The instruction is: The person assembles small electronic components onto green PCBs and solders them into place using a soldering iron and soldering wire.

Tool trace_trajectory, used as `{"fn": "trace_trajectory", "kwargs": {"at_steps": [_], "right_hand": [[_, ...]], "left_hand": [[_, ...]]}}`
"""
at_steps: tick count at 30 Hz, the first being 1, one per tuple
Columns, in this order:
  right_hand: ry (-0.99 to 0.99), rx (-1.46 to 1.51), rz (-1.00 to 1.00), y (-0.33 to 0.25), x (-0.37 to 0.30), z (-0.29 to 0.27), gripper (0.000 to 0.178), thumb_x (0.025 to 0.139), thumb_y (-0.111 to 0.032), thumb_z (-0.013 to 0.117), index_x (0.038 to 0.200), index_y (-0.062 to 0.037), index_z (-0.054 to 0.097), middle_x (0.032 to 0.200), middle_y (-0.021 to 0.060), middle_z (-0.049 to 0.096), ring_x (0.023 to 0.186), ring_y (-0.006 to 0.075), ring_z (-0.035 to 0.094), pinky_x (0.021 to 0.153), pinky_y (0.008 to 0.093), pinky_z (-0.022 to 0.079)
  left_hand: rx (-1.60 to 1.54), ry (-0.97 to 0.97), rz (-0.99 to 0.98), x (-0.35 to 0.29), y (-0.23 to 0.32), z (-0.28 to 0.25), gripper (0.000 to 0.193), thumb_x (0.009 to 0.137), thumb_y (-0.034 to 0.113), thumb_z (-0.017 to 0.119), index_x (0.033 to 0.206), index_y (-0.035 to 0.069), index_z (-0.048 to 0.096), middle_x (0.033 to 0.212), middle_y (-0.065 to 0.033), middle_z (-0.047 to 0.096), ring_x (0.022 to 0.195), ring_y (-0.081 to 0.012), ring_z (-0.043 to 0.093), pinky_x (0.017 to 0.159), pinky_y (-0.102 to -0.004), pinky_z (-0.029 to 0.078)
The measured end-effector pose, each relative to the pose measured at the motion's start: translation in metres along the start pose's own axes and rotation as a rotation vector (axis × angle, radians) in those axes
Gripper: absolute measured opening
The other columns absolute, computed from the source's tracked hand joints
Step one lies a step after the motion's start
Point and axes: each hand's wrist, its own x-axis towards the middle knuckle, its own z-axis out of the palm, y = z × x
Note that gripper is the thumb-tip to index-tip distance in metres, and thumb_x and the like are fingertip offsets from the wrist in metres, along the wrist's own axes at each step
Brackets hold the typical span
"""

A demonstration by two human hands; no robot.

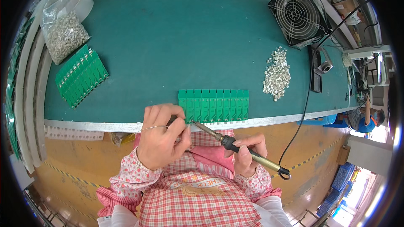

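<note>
A green circuit board panel made of several joined strips lies flat at the bench's front edge. My right hand is closed round the handle of a soldering iron. Its tip points up and left, meeting the panel's lower left edge or hovering just over it. At the panel's left end, my left hand is closed, with thin solder wire running across its fingers. Something dark shows between those fingers, too hidden to name. The left fingertips are close to the iron's tip.
Small metallic parts form a pile at right, below a black fan. The iron's cord crosses the right side. More green boards, a bag of parts and a tape roll occupy the left side.
</note>
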Motion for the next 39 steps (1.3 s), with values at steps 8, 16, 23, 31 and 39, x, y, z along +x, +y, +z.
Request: {"fn": "trace_trajectory", "kwargs": {"at_steps": [8,16,23,31,39], "right_hand": [[0.030,0.005,0.058,-0.002,-0.001,0.001,0.017,0.095,-0.012,0.057,0.097,0.0035,0.051,0.067,0.0140,0.063,0.055,0.0150,0.063,0.049,0.0264,0.052],[0.022,-0.001,0.034,0.000,-0.002,0.001,0.016,0.094,-0.012,0.057,0.096,0.0031,0.051,0.067,0.0134,0.063,0.055,0.0147,0.063,0.049,0.0260,0.052],[0.002,-0.039,0.000,0.000,-0.001,0.000,0.014,0.094,-0.010,0.057,0.097,0.0029,0.052,0.067,0.0129,0.063,0.055,0.0150,0.064,0.048,0.0255,0.052],[0.029,-0.055,-0.044,0.002,-0.003,0.001,0.012,0.092,-0.008,0.055,0.097,0.0035,0.052,0.067,0.0138,0.062,0.053,0.0164,0.063,0.046,0.0261,0.051],[0.039,-0.020,-0.070,0.002,0.000,0.004,0.012,0.091,-0.006,0.052,0.098,0.0044,0.051,0.068,0.0152,0.062,0.052,0.0170,0.063,0.045,0.0268,0.050]], "left_hand": [[-0.009,-0.020,0.008,0.003,-0.001,0.001,0.017,0.068,0.003,0.068,0.072,0.005,0.052,0.095,-0.0102,0.055,0.083,-0.0293,0.052,0.071,-0.0404,0.038],[0.037,-0.016,0.027,0.004,0.000,0.001,0.018,0.069,0.004,0.069,0.078,0.005,0.053,0.092,-0.0078,0.055,0.079,-0.0257,0.052,0.070,-0.0397,0.038],[0.072,-0.023,0.029,0.004,0.000,0.001,0.019,0.069,0.004,0.070,0.078,0.005,0.054,0.093,-0.0080,0.055,0.080,-0.0258,0.052,0.070,-0.0395,0.038],[0.035,0.027,-0.043,-0.005,-0.008,-0.009,0.014,0.069,0.004,0.064,0.075,0.005,0.051,0.091,-0.0094,0.056,0.086,-0.0290,0.054,0.077,-0.0409,0.037],[0.020,-0.002,-0.002,-0.004,-0.011,-0.010,0.016,0.066,0.006,0.065,0.074,0.006,0.051,0.089,-0.0070,0.057,0.087,-0.0287,0.055,0.078,-0.0412,0.037]]}}
